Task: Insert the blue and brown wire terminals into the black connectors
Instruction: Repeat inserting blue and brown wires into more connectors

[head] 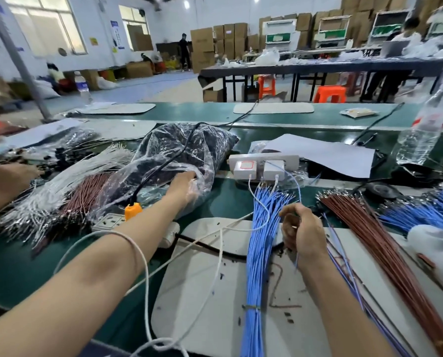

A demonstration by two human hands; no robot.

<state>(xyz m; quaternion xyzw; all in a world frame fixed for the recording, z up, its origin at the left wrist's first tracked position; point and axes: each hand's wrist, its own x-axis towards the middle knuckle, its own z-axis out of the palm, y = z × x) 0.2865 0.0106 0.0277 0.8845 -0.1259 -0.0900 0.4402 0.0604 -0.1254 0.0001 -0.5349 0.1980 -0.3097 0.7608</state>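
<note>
My left hand (187,184) reaches into the mouth of a clear plastic bag (179,153) filled with dark connectors; its fingers are hidden inside, behind the plastic. My right hand (301,231) hovers over the white mat (205,292), fingers curled, pinching a thin blue wire that trails down past my wrist. A tied bundle of blue wires (260,243) lies just left of that hand, its metal terminals pointing away from me. A bundle of brown wires (377,240) fans out to the right.
White and brown wire bundles (68,191) lie at the left beside another person's hand (3,181). A power strip with an orange plug (133,211), white chargers (263,166), white cables, a paper sheet (326,153) and a plastic bottle (426,124) crowd the green bench.
</note>
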